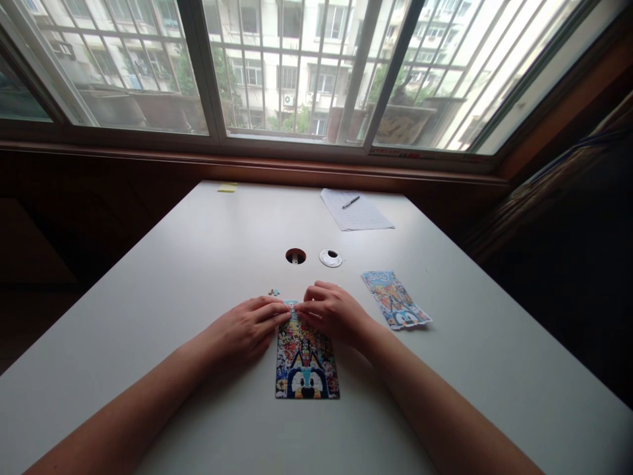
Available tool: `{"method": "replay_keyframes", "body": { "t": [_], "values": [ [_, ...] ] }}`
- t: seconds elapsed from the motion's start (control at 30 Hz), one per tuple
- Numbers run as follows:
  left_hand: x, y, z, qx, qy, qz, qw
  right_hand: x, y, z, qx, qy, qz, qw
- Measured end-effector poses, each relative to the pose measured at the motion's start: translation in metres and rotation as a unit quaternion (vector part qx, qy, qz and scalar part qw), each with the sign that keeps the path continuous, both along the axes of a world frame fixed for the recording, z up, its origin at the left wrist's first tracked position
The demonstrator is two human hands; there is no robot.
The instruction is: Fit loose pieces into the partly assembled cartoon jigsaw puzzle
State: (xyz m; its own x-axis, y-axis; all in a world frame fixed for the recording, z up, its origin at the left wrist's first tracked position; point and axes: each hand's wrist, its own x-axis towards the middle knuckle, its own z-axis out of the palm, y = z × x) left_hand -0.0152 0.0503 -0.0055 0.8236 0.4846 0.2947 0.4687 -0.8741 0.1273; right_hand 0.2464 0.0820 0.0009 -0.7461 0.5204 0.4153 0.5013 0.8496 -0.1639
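Note:
A colourful jigsaw puzzle [307, 369] lies flat on the white table, with a blue cartoon dog's face at its near end. My left hand [250, 323] rests at its upper left edge, fingers stretched out and fingertips touching the top part. From the other side, my right hand [331, 309] bends over the top of the puzzle with its fingers pinched together. Whatever is between those fingertips is too small to make out. A few loose puzzle pieces [274, 291] lie just beyond my left fingers. Both hands partly cover the puzzle's upper end.
To the right lies a printed picture sheet [398, 300] with the same dog design. Farther back are a cable hole [295, 256], its round cover [330, 258], a paper sheet [359, 214] with a pen [351, 202] on it, and a yellow sticky note [227, 188].

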Motion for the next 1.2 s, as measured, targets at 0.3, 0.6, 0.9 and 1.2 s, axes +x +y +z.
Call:
{"method": "replay_keyframes", "body": {
  "t": [0.3, 0.6, 0.9, 1.2],
  "values": [
    [0.001, 0.001, 0.002, -0.006, 0.006, 0.000, 1.000, 0.000, -0.004, 0.013, -0.081, 0.011, 0.006, 0.997],
    [0.002, 0.000, 0.004, -0.006, -0.011, -0.004, 1.000, 0.004, 0.000, 0.009, -0.095, 0.030, 0.022, 0.995],
    [0.001, 0.000, 0.002, -0.006, -0.001, 0.000, 1.000, 0.005, 0.000, 0.007, -0.070, 0.029, 0.015, 0.997],
    [0.001, 0.000, 0.001, 0.003, -0.002, 0.000, 1.000, 0.007, 0.003, 0.011, -0.066, -0.010, 0.010, 0.998]
  ]
}}
